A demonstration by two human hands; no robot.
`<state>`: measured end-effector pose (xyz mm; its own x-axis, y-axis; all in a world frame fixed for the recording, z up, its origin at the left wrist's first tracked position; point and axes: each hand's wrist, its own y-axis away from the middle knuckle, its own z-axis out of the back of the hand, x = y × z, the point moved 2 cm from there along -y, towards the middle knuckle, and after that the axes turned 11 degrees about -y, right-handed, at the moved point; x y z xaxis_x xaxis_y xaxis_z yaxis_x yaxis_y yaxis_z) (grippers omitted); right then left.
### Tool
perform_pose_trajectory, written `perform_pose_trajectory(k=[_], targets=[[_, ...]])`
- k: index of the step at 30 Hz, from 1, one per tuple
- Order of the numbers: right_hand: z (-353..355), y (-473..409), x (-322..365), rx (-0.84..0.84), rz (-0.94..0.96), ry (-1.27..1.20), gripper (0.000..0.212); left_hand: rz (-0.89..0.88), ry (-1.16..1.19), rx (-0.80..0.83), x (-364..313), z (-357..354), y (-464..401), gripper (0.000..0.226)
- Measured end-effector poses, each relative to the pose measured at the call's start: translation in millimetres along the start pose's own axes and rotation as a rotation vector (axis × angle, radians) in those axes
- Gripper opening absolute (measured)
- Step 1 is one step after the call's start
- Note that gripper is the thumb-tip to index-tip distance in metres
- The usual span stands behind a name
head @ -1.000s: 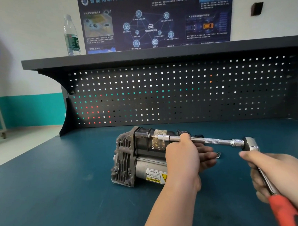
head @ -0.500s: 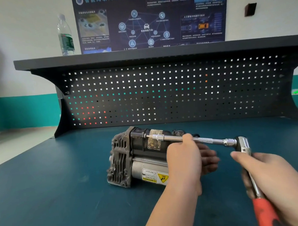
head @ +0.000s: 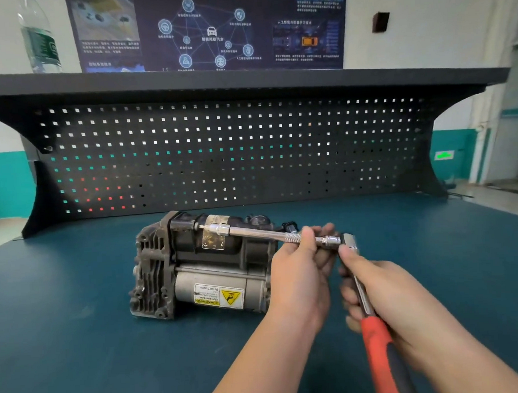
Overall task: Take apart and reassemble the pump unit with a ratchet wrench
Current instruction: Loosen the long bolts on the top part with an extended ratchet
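Fingers of left hand curled round extension bar, right hand clenching ratchet wrench, beside pump unit mid-bench.

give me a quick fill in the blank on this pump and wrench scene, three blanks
1. The ratchet wrench has a ____ handle grip.
2. The left hand holds the wrench's long metal ____ bar.
3. The pump unit carries a yellow ____ label on its silver cylinder.

Missing words: red; extension; warning
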<state>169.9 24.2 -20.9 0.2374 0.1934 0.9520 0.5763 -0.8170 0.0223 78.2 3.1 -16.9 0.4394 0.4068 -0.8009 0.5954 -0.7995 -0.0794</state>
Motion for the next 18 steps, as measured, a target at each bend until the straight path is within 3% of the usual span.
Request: perform_pose_trajectory(k=[3,14,16,18], targets=[[-2.4,-2.2,-10.5,-0.041,0.147,0.126,0.042,-0.065,-0.070,-0.002,2.3,0.5,1.7,0.022],[-3.6,-9.4,-16.5,-0.089,0.320,0.302,0.038,-0.103,-0.100,-0.055,3.7,1.4,-2.6,0.024],[-5.1,-9.7,-11.6,-0.084,0.238,0.328,0.041,-0.112,-0.111,-0.068,3.9,4.3,-3.4,0.024],[-6.8,-8.0,-1.4,-0.021,-0.022,0.129,0.044,-0.105,-0.123,-0.079,4.8,6.2,-4.0,0.026]])
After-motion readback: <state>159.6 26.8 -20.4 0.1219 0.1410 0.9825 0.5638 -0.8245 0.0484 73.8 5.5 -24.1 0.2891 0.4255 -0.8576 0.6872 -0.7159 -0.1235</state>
